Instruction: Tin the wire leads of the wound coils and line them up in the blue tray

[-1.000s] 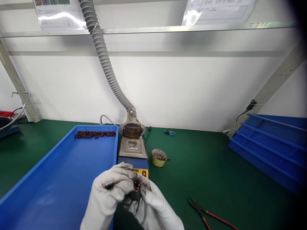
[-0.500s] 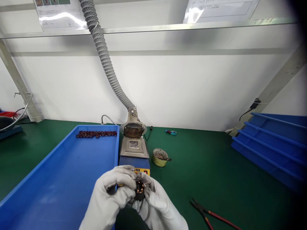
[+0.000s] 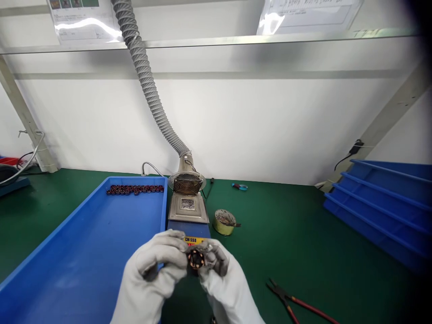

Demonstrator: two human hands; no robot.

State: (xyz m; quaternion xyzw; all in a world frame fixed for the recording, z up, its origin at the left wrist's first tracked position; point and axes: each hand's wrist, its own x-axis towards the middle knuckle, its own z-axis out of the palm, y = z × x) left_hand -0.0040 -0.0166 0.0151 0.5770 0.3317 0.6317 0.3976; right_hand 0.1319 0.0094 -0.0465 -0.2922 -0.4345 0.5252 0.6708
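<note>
In white gloves, my left hand (image 3: pixel 157 263) and my right hand (image 3: pixel 219 267) meet in front of the heated pot unit. Pinched between their fingertips is a small round black part with a ring of copper-coloured spots (image 3: pixel 196 259), resembling a tiny motor stator. Its round face tilts up toward me. Both sets of fingers are closed on its sides, and the glove tips are stained grey. Just beyond stands the unit (image 3: pixel 189 228) with a yellow label and a square metal top. At the bottom edge, beside my right wrist, a small dark piece (image 3: pixel 213 320) partly shows.
A blue tray (image 3: pixel 67 261) on the left holds a row of dark red parts (image 3: pixel 135 189) at its far end. A grey hose (image 3: pixel 148 81) ends above the unit. Right of it are a tin (image 3: pixel 224 225), small cutters (image 3: pixel 239 186), long pliers (image 3: pixel 286 298) and stacked blue trays (image 3: pixel 381 211).
The round part has been tipped so its face shows more fully. My hands have shifted slightly, uncovering more of the yellow label, and a small dark piece now shows at the bottom edge.
</note>
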